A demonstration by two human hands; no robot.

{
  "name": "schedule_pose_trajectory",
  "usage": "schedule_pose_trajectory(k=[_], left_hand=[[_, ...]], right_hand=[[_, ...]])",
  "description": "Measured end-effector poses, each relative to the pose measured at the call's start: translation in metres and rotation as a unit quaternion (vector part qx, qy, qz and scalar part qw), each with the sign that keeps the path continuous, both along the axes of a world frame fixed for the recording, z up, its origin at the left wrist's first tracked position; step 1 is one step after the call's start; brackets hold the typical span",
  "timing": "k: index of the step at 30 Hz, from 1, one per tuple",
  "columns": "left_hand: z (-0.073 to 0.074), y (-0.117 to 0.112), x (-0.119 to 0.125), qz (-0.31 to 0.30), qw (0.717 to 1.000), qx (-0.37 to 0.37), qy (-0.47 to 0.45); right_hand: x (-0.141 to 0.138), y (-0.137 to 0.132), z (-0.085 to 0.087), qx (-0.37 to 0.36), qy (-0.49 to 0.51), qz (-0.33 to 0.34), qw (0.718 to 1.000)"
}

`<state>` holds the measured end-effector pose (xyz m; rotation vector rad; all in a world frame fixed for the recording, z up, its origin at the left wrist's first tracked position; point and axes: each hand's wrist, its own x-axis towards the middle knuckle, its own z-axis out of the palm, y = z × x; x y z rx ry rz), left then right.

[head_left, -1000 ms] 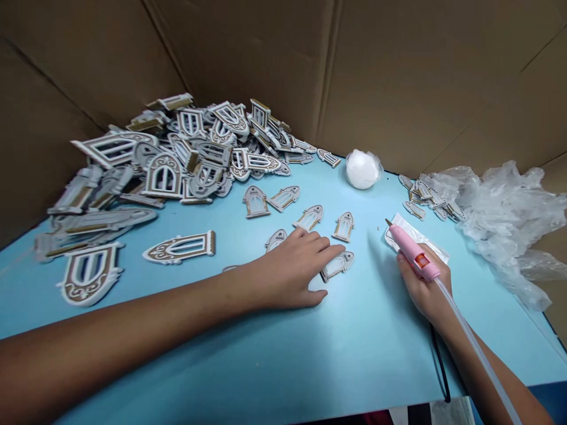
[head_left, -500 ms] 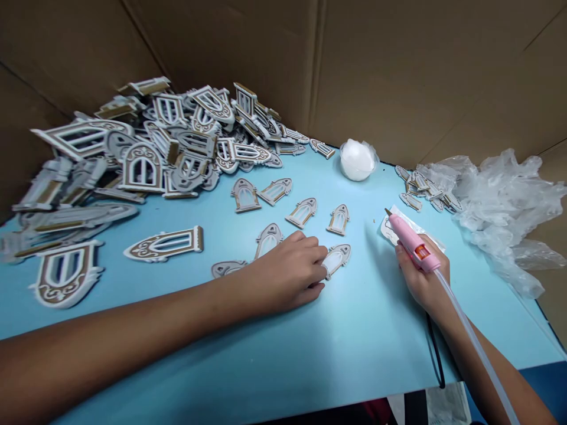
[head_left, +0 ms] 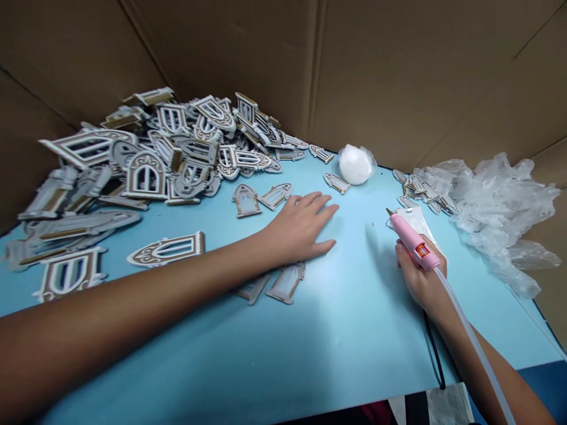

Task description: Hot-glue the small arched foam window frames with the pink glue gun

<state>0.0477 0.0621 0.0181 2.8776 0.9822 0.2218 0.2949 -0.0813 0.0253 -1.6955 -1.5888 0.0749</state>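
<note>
My left hand lies flat on the blue table with its fingers stretched out, over small arched window pieces. Two window pieces lie just below its wrist, two more just beyond it, and one small piece sits near a white ball in plastic wrap. My right hand is closed round a pink glue gun with a clear glue stick trailing back along my forearm. The gun's nozzle points up and left, over a small clear packet.
A big heap of grey, white and brown window cut-outs fills the table's back left. Crumpled clear plastic and several small pieces lie at the back right. Cardboard walls surround the table. A black cord hangs over the front edge.
My left hand has swept forward and opened flat. Small window pieces have shifted: two now lie below my wrist, one has slid toward the white ball. My right hand has hardly moved.
</note>
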Motion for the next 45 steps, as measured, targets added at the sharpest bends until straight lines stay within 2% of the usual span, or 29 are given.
schedule_pose_trajectory(k=[2,4,6,9,13,16,18,23,28,32,35,37,39,41,43,45], left_hand=[[0.005,0.021,0.013,0.021,1.0,-0.011,-0.003],[0.009,0.035,0.026,0.005,1.0,-0.021,-0.018],[0.013,0.04,0.036,-0.017,0.999,-0.029,-0.023],[0.015,0.023,0.038,-0.065,0.997,-0.047,-0.011],[0.01,-0.024,0.017,-0.148,0.986,-0.071,-0.001],[0.002,-0.054,-0.007,-0.183,0.979,-0.081,-0.038],[-0.004,-0.064,-0.019,-0.187,0.978,-0.07,-0.059],[-0.014,-0.064,-0.03,-0.197,0.976,-0.063,-0.062],[-0.014,-0.055,-0.03,-0.193,0.973,-0.091,-0.09],[-0.013,-0.048,-0.036,-0.196,0.967,-0.126,-0.101],[-0.016,-0.043,-0.038,-0.23,0.953,-0.166,-0.109],[-0.018,-0.04,-0.038,-0.229,0.949,-0.178,-0.122],[-0.02,-0.037,-0.037,-0.197,0.957,-0.167,-0.135],[-0.022,-0.034,-0.037,-0.147,0.968,-0.139,-0.151],[-0.024,-0.031,-0.037,-0.097,0.974,-0.119,-0.169],[-0.026,-0.028,-0.037,-0.067,0.974,-0.109,-0.189]], right_hand=[[0.002,0.0,-0.002,-0.02,0.04,-0.037,0.998],[0.005,0.001,-0.002,-0.042,0.09,-0.083,0.992],[0.007,0.003,-0.002,-0.06,0.15,-0.122,0.979],[0.013,0.009,-0.004,-0.08,0.227,-0.139,0.961],[0.024,0.024,-0.015,-0.115,0.278,-0.117,0.947],[0.032,0.035,-0.024,-0.083,0.294,-0.09,0.948],[0.035,0.04,-0.026,-0.047,0.3,-0.069,0.95],[0.034,0.035,-0.022,-0.003,0.301,-0.062,0.951],[0.028,0.022,-0.022,-0.003,0.327,-0.065,0.943],[0.017,0.015,-0.021,-0.023,0.352,-0.04,0.935],[0.009,0.014,-0.019,-0.005,0.39,-0.025,0.92],[0.007,0.012,-0.017,0.006,0.404,-0.028,0.914],[0.006,0.008,-0.017,-0.017,0.382,-0.028,0.924],[0.005,0.002,-0.016,-0.072,0.319,-0.009,0.945],[0.002,-0.004,-0.015,-0.105,0.221,0.04,0.969],[-0.004,-0.008,-0.014,-0.079,0.109,0.118,0.984]])
